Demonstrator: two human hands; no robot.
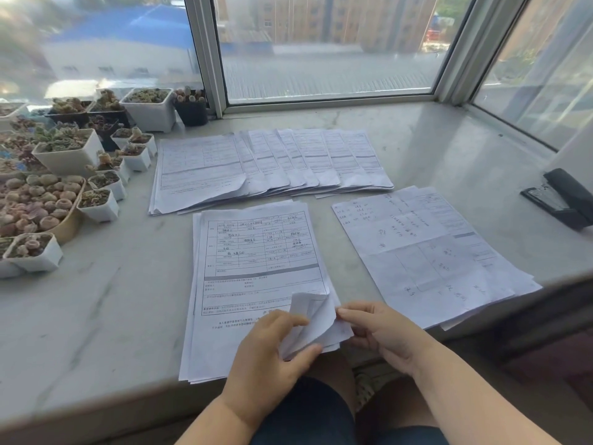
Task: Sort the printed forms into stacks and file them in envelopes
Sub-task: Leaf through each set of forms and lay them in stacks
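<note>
Sorting was under way on the stone windowsill, and the near pile of forms lay straight ahead of the person, its lower edge hanging a little over the sill's front lip. Both hands worked its lower right corner. The left hand had thumb and fingers curled round a few lifted sheets, bending that corner up and back so the blank undersides showed. The right hand pinched the edge of the same curled corner between thumb and forefinger, most likely to peel one sheet free of the others or to count through them. Holding the corner rather than the whole page kept the rest of the pile flat and in order.

Beyond it, a fanned row of forms overlapped from left to right across the sill, each sheet showing a strip of its face, which probably let the person read the headings at a glance. To the right sat a second pile with handwriting, turned at an angle and apart from the near pile, seemingly a separate category. A black stapler rested far right, near the window frame. Small pots of succulents crowded the left end, just beside the fanned row. No envelopes were in view, so filing seemed some way off.
</note>
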